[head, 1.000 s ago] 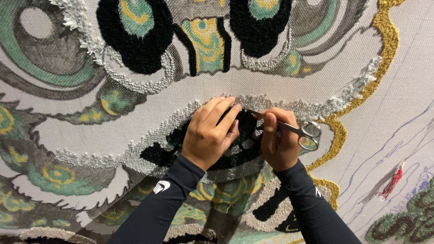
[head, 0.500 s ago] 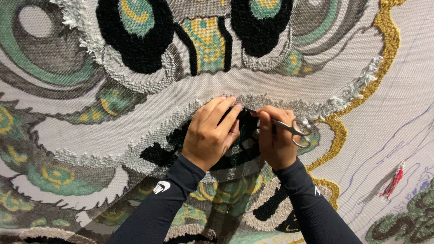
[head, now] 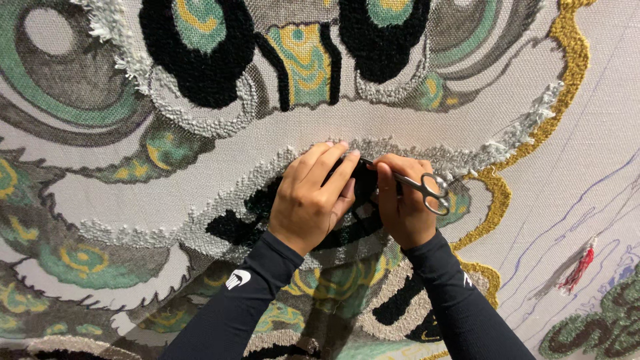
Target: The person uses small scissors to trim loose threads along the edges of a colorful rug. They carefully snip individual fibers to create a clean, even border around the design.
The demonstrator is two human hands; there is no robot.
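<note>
the right hand (head: 403, 210) holds a pair of small silver metal scissors (head: 417, 187), its grip closed around the handle loops, blades pointing left toward the patch of black yarn pile (head: 363, 187) between the two hands. the blade tips lie at the edge of that patch, low against the tufts, which suits trimming loops level. the left hand (head: 310, 200) presses flat on the large tufted rug with green, grey, black and gold pattern (head: 200, 133), fingers together, holding nothing, probably to steady the cloth and keep nearby pile clear of the blades. both arms wear black long sleeves (head: 233, 313). a red tassel of yarn (head: 579, 270) hangs on the bare backing at the right.
</note>
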